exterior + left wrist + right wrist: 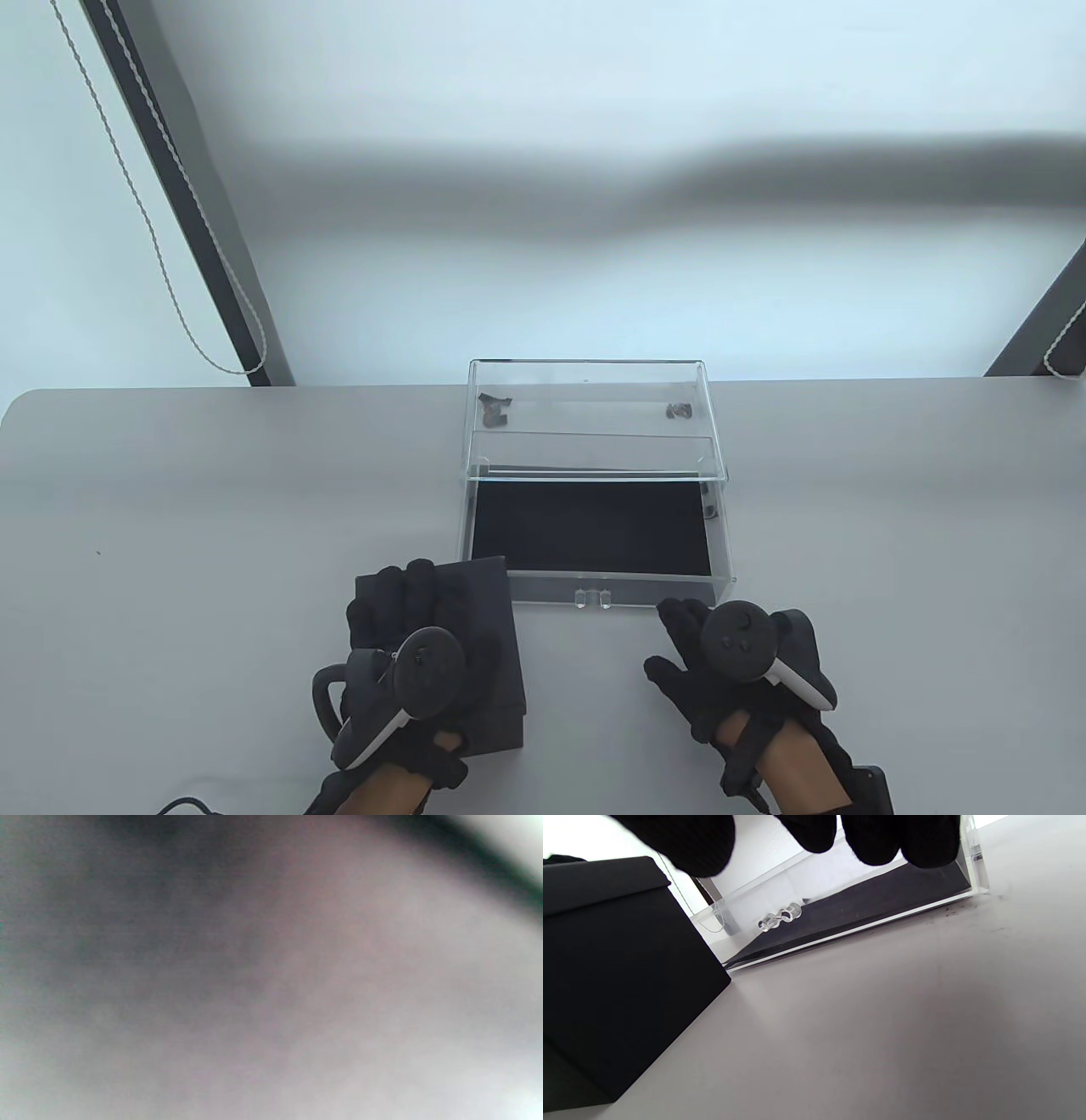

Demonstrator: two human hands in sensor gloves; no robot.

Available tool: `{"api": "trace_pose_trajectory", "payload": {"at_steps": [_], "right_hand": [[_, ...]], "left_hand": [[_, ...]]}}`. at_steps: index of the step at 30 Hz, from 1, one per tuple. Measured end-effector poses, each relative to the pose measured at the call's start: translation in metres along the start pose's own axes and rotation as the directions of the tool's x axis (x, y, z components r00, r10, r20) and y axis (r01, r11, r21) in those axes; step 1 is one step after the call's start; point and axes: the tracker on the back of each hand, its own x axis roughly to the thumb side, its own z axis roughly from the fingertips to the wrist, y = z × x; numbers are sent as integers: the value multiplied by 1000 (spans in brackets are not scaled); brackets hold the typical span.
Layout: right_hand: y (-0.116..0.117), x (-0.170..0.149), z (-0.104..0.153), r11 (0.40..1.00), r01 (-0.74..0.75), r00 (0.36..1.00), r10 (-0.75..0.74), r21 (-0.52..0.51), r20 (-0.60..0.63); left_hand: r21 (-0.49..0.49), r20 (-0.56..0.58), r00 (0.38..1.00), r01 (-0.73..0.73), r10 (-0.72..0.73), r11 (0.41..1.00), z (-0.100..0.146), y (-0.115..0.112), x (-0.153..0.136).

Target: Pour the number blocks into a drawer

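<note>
Resting on top of a black box point(484, 645), the left hand point(407, 645) lay flat near the front edge of the tabletop point(212, 526). Its fingers point(399, 590) were spread over the lid and reached toward the far edge of the box. They pressed down on the box but did not wrap around it. The left wrist view was only a grey blur, so nothing could be told from it.

The right hand point(730, 662) sat on the other side, well apart from the box. Its fingers point(679, 615) were spread loosely and held nothing. In the right wrist view the fingertips point(878, 840) hung just above the tabletop, near the front of the drawer point(594, 531).

A little farther back, the drawer was pulled out of a clear case point(590, 416). It had clear walls and a black floor. Two small clear knobs point(592, 598) stuck out of its front wall, between the two hands. No number blocks could be seen; the box was shut.

Farthest away, a few small dark bits point(494, 407) lay on top of the clear case.
</note>
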Motion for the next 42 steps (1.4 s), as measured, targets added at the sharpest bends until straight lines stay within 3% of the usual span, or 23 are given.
{"api": "trace_pose_trajectory", "payload": {"at_steps": [16, 26, 37, 42], "right_hand": [[3, -1, -2, 1000, 18, 1000, -18, 14, -13], [7, -3, -5, 999, 24, 999, -23, 39, -29], [3, -12, -5, 998, 49, 997, -47, 28, -55], [-6, -16, -1, 997, 74, 996, -74, -11, -46]], "left_hand": [[-9, 119, 993, 8, -7, 1000, -12, -20, 71], [-1, 145, 989, 9, -9, 1000, -14, -28, 98], [-3, 169, 985, -12, 12, 1000, -19, -33, 115], [-20, 185, 974, -128, 130, 992, -19, -26, 107]]}}
